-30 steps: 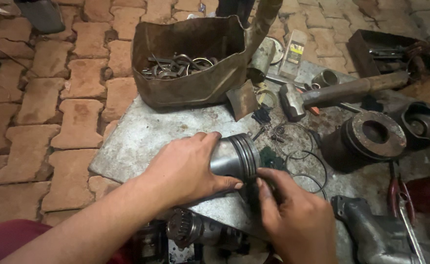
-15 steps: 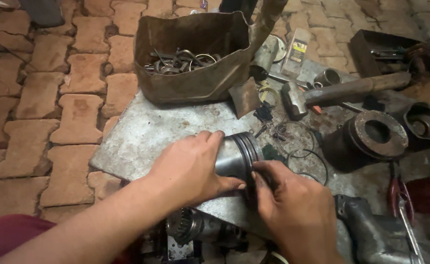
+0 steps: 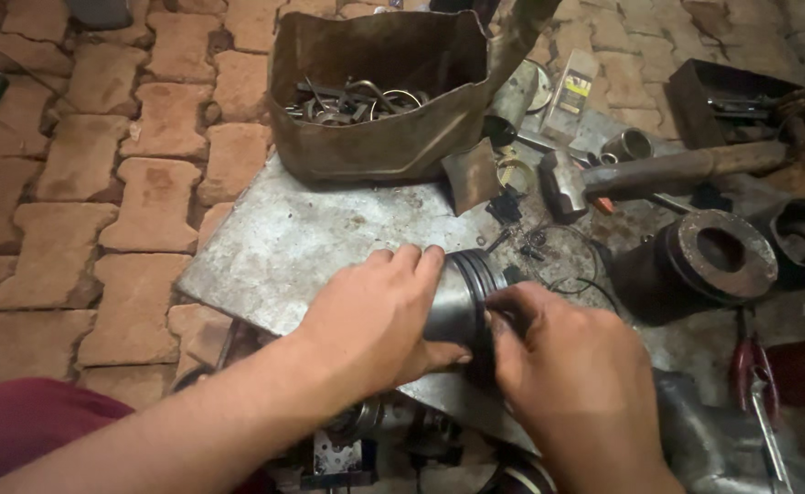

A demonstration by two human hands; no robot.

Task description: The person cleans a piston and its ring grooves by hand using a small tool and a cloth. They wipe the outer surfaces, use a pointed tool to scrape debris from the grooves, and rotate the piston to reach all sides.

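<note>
Item: grey piston [image 3: 462, 295], lying over the metal sheet [image 3: 283, 247]. I am seeing the left hand [image 3: 375, 316] wrapping closed around its skirt; the right hand [image 3: 558, 366] is pinching its ringed end, possibly a ring.

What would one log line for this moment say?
left hand: grips piston | right hand: fingers at its ringed end | under: metal sheet

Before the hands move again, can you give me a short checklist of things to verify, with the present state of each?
1. Left hand grips the piston: ok.
2. Right hand fingers at the ringed end: ok.
3. Ring seated in its groove: cannot tell, the fingers cover it.
4. Piston over the metal sheet: ok.
5. Loose thin rings lie close beside the hands: not ok.
6. Hammer apart from the hands: ok.
</note>
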